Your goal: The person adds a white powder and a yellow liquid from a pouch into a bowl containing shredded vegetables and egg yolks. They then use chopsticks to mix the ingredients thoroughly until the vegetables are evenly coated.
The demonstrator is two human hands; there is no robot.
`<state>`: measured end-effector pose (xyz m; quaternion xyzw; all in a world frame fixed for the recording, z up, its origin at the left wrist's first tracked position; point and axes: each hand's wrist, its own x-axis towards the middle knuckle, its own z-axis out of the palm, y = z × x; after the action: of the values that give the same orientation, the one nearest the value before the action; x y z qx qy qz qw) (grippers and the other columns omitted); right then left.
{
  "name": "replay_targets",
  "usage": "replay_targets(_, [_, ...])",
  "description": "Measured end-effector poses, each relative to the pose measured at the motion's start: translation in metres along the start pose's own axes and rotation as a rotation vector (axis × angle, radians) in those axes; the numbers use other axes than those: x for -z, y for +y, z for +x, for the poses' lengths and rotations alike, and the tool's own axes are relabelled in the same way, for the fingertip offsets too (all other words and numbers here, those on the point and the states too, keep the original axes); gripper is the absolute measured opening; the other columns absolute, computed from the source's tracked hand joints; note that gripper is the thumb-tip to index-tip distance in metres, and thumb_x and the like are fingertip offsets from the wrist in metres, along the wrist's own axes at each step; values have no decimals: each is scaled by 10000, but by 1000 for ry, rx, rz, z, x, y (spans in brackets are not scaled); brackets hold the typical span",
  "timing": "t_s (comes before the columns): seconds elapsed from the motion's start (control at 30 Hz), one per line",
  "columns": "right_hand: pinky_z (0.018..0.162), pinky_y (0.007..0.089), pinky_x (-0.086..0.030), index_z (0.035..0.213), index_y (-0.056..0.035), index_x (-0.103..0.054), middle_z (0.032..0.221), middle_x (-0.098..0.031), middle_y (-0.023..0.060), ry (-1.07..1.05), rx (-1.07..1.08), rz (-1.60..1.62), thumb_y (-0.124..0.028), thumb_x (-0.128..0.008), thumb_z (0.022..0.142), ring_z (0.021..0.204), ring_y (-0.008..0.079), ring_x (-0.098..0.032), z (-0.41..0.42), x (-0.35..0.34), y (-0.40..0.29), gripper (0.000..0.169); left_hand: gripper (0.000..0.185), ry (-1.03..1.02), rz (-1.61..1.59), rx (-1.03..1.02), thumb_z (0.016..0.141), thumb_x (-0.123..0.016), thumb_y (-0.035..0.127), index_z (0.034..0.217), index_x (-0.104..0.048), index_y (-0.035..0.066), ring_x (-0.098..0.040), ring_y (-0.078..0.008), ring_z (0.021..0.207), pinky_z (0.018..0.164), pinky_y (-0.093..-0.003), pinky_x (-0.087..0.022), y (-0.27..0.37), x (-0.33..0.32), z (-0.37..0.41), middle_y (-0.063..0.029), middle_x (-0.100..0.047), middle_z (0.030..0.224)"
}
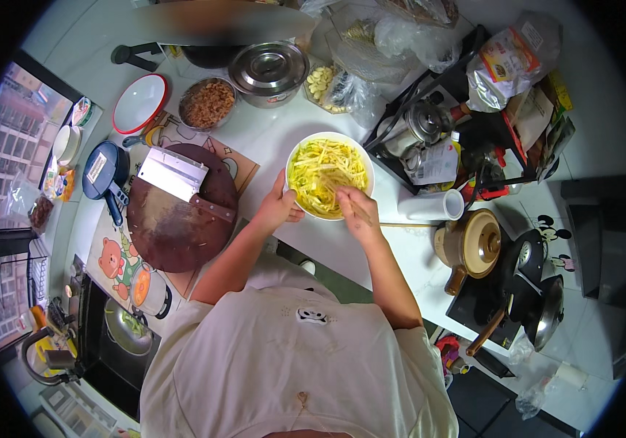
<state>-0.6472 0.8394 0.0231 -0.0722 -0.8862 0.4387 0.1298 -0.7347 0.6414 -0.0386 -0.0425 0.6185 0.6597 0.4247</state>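
A white bowl (pixel 369 164) stands on the counter before me, filled with yellow-green shredded vegetables (pixel 326 164) that look wet. My left hand (pixel 279 205) grips the bowl's rim and side at the lower left, thumb near the edge. In my right hand (pixel 358 211) is a pair of wooden chopsticks (pixel 365 216), their tips sunk among the shreds at the lower right of the bowl. To the left, a cleaver (pixel 176 174) with a wooden handle lies across a round dark chopping board (pixel 165 235).
Behind the board are a steel bowl of minced meat (pixel 207 104) and a lidded steel pot (pixel 269 71). A black rack (pixel 395 164) with bottles stands right, near a white cup (pixel 439 205) and a clay pot (pixel 472 243). The sink (pixel 110 378) holds a metal bowl (pixel 127 328).
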Motion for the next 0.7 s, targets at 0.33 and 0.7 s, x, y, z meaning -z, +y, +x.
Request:
replay_targets(0.33, [697,312,-521,1027,-17,-688,860,-695,162,-349,60,95,-164,-630,938,737,271,-668,-2,46,-24,181,726,9,-14,12,991,-411,266,1572,24,273,-687,-221,766,715,-364,-581,-1,2,-2,-152,-677,939])
replay_targets(0.7, [692,304,-526,1039,-24,-695,885,-705,137,-225,-19,24,-176,-617,948,759,244,-676,-3,11,-23,194,714,21,-10,-14,999,-399,245,1571,27,277,-689,-225,761,712,-366,-584,-5,2,0,-156,-679,951])
